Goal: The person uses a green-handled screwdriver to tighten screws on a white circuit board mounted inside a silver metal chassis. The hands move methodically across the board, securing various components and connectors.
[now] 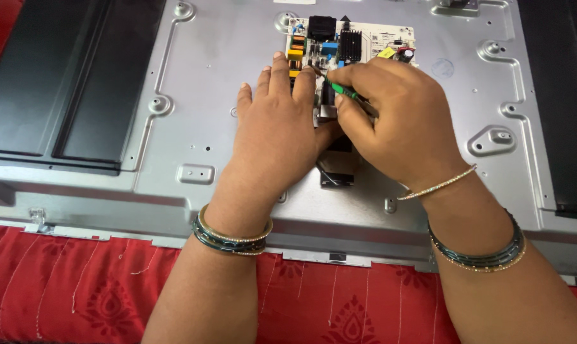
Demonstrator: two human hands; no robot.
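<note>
A white circuit board point(365, 35) with a black heat sink, yellow and blue parts sits on the grey metal back panel point(224, 95) of a flat screen. My left hand point(279, 127) lies flat on the board's lower left part, fingers spread a little. My right hand point(390, 118) is closed around a thin green-handled tool point(340, 90), its tip pointing at the board just right of my left fingertips. The lower half of the board is hidden under both hands.
Black plastic cover sections point(65, 76) lie at the left and at the right edge point(559, 95). The panel rests on a red patterned cloth point(78, 286) along the near side. Raised screw posts point(494, 137) dot the metal.
</note>
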